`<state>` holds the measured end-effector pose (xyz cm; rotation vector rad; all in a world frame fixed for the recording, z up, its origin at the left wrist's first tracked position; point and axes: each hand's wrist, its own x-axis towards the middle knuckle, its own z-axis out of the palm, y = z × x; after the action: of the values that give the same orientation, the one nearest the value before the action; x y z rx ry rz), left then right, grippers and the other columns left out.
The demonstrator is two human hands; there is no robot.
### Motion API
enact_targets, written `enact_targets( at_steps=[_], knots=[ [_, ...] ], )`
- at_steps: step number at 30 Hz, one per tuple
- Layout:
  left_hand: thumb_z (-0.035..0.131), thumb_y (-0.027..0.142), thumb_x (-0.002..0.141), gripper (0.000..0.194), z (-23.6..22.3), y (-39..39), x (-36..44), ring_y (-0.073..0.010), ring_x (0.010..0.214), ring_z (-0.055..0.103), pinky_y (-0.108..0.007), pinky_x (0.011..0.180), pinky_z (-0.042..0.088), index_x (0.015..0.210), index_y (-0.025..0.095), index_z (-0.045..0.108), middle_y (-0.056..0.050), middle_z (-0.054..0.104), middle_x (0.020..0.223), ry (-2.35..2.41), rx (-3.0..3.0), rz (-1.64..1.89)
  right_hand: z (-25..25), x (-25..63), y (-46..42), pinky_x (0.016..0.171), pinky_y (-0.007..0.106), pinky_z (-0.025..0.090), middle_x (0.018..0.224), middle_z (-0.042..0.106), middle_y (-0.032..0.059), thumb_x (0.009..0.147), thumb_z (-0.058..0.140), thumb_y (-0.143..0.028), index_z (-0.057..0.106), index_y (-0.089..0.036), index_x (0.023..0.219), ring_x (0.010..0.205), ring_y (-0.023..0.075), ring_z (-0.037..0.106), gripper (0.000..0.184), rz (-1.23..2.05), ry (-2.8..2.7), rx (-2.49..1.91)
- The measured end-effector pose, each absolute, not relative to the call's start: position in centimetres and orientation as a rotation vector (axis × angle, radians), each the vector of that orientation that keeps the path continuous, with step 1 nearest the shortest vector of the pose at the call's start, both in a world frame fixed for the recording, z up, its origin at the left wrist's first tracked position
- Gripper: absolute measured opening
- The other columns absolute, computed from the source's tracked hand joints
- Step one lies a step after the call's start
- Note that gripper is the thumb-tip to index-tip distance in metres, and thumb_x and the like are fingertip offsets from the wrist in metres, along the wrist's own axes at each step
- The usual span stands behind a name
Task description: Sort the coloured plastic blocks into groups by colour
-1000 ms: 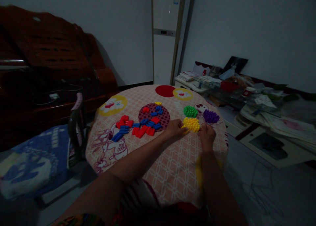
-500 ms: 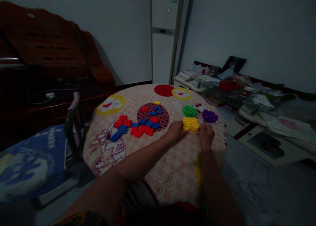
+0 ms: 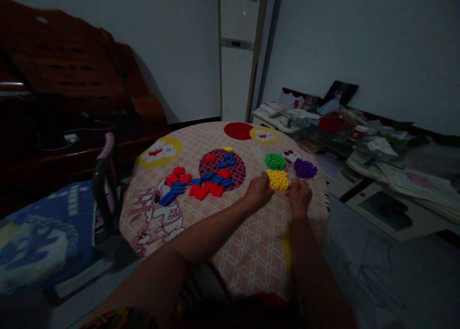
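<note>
both hands are at the yellow pile (image 3: pixel 278 180), which lies on the patterned tablecloth (image 3: pixel 247 247) toward the right side of the round table. the left hand (image 3: pixel 258 190) is at the pile's left edge, fingers curled and drawn in narrow; the right hand (image 3: pixel 300 197) is at the opposite edge, its fingertips bunched together. whether either one pinches a piece i cannot tell in this dim light. the step in hand looks like tending or tidying the yellow pile from both sides. the next move, i'd judge, calls for light, small finger work, since the green pile (image 3: pixel 275 161) sits just beyond the yellow one and the purple pile (image 3: pixel 305 168) is near the right hand; a broad push could mix the colours. well to the left of these, red pieces (image 3: pixel 204 190) and blue pieces (image 3: pixel 176 187) lie loosely scattered, with a small yellow piece (image 3: pixel 228 149) behind them.
</note>
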<state>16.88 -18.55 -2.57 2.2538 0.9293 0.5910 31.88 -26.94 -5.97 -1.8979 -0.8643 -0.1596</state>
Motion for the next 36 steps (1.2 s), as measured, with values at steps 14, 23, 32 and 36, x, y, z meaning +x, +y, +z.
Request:
enact_targets(
  at_steps=[14, 23, 32, 36],
  knots=[
    [0.071, 0.019, 0.074, 0.029, -3.1, -18.4, 16.9, -0.0169, 0.078, 0.061, -0.026, 0.065, 0.040, 0.094, 0.019, 0.051, -0.003, 0.068, 0.089, 0.886, 2.202, 0.675, -6.1, 32.0, -26.8, 0.064, 0.030, 0.038, 0.057, 0.061, 0.0027, 0.092, 0.039, -0.046, 0.061, -0.021, 0.072, 0.059, 0.0197, 0.055, 0.039, -0.118, -0.825, -1.885],
    [0.070, 0.017, 0.072, 0.030, -3.4, -18.1, 17.2, -0.0152, 0.075, 0.058, -0.025, 0.065, 0.039, 0.095, 0.019, 0.051, -0.001, 0.066, 0.086, 0.843, 2.192, 0.699, -6.1, 32.0, -26.9, 0.065, 0.030, 0.039, 0.055, 0.061, 0.0027, 0.093, 0.039, -0.046, 0.064, -0.020, 0.074, 0.058, 0.0201, 0.055, 0.041, -0.124, -0.834, -1.904],
    [0.065, 0.011, 0.071, 0.025, -4.1, -17.1, 16.9, -0.0138, 0.070, 0.056, -0.024, 0.063, 0.039, 0.092, 0.019, 0.052, 0.001, 0.062, 0.078, 0.856, 2.122, 0.815, -6.3, 32.1, -26.8, 0.065, 0.030, 0.038, 0.056, 0.062, 0.0033, 0.093, 0.040, -0.048, 0.065, -0.021, 0.074, 0.061, 0.0206, 0.056, 0.041, -0.121, -0.829, -1.880],
    [0.055, 0.006, 0.076, 0.025, -3.0, -12.2, 16.1, -0.0180, 0.086, 0.061, -0.030, 0.080, 0.048, 0.099, 0.016, 0.057, -0.007, 0.066, 0.094, 0.936, 2.268, 0.931, -6.2, 32.0, -26.8, 0.065, 0.030, 0.037, 0.054, 0.060, 0.0019, 0.093, 0.041, -0.046, 0.060, -0.022, 0.070, 0.059, 0.0197, 0.055, 0.038, -0.120, -0.823, -1.878]
  ],
)
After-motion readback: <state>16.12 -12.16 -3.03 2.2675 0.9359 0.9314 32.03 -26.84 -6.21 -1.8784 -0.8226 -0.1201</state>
